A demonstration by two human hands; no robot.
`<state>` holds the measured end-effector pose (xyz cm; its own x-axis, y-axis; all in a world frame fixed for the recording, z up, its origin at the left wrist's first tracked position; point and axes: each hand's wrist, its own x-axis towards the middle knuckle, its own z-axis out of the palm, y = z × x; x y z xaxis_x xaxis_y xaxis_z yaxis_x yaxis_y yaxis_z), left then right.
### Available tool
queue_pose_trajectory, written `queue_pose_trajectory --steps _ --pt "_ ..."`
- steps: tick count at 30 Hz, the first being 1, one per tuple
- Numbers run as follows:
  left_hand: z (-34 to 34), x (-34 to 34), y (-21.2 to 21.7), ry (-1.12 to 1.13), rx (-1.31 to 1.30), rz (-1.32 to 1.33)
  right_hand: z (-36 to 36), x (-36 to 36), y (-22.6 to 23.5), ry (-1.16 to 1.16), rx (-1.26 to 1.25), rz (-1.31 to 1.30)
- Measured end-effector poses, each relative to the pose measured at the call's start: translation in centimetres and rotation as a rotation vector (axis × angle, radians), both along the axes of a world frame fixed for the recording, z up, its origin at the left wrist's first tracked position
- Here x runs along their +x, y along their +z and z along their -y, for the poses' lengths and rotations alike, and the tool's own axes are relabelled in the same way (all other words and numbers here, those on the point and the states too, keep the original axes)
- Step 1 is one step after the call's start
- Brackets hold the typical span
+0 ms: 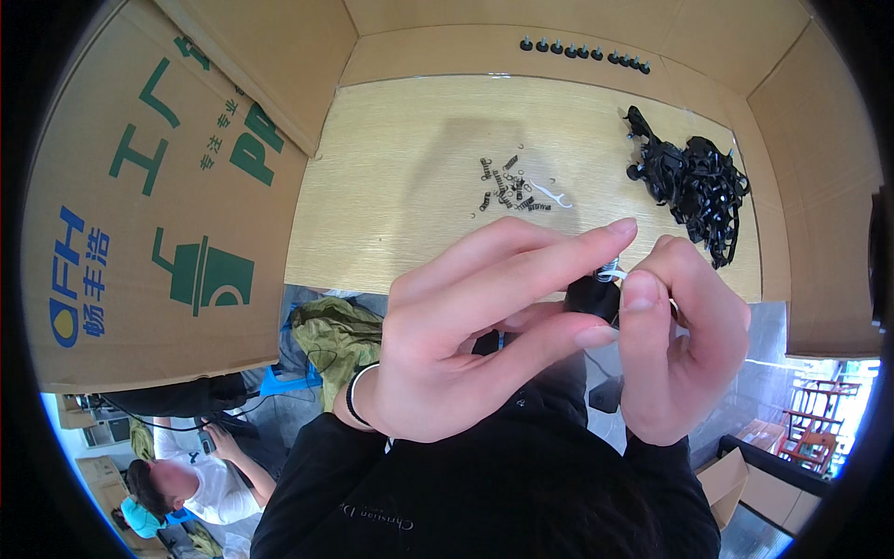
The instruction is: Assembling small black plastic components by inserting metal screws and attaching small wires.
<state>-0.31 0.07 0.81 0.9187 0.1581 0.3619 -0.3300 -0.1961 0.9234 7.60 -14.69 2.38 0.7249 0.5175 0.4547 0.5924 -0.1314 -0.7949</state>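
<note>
My left hand (475, 326) holds a black round-based screw foot (592, 297) between thumb and fingers, its threaded metal stud pointing up. Close against it, my right hand (687, 340) is closed in a pinch. A thin white piece (612, 274) shows between the stud and the right thumb; I cannot tell whether it is a ring or a tool tip. Beyond my fingers, small dark nuts and rings (507, 191) lie scattered in a loose pile on the table. A slim white forked piece (552, 194) rests at the pile's right side.
Several similar screw feet (584, 51) stand in a row along the back cardboard. A tangled heap of black parts (694, 182) lies at the table's right. Cardboard walls (177, 205) enclose the wooden tabletop (363, 186). At lower left, another person (200, 480) sits holding a phone-like object.
</note>
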Motion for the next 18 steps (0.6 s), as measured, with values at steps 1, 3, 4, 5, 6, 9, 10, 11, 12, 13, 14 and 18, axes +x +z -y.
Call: queue_pose_trajectory --steps 1,3,4,5,6,9,10,11,12,13,14,18 --pt "-0.1 0.1 0.0 0.002 0.044 -0.009 0.0 0.0 -0.1 -0.008 0.0 0.002" --pt "-0.3 0.2 -0.1 0.003 0.088 -0.017 0.0 0.1 -0.2 -0.017 0.0 0.004" --pt "-0.5 0.2 -0.4 -0.011 0.097 0.007 0.0 0.1 -0.2 -0.021 0.0 0.002" --pt "-0.5 0.3 -0.6 -0.024 0.105 0.031 -0.1 0.1 -0.2 -0.025 0.0 0.0" --pt "-0.2 0.2 -0.3 -0.02 0.106 0.031 0.0 0.3 -0.3 -0.021 0.001 0.0" --pt "0.8 0.1 0.2 0.055 -0.198 -0.054 0.6 1.1 -0.7 0.07 0.095 0.224" --pt "0.9 0.1 -0.1 0.102 -0.17 -0.002 1.0 1.0 -0.8 0.041 0.101 0.135" --pt "0.9 0.1 -0.3 0.15 -0.142 0.049 1.2 0.9 -0.9 0.013 0.108 0.046" --pt "0.9 0.1 -0.3 0.15 -0.139 0.049 0.9 1.3 -1.4 0.012 0.11 0.045" --pt "0.7 0.1 -0.4 0.152 -0.111 0.051 0.2 2.1 -2.0 0.093 0.247 0.159" --pt "0.5 0.0 -0.5 0.155 -0.083 0.052 -0.4 2.7 -2.4 0.175 0.383 0.273" --pt "-0.4 -0.5 -0.5 0.086 0.089 0.068 0.9 4.4 -0.9 0.443 0.13 0.432"
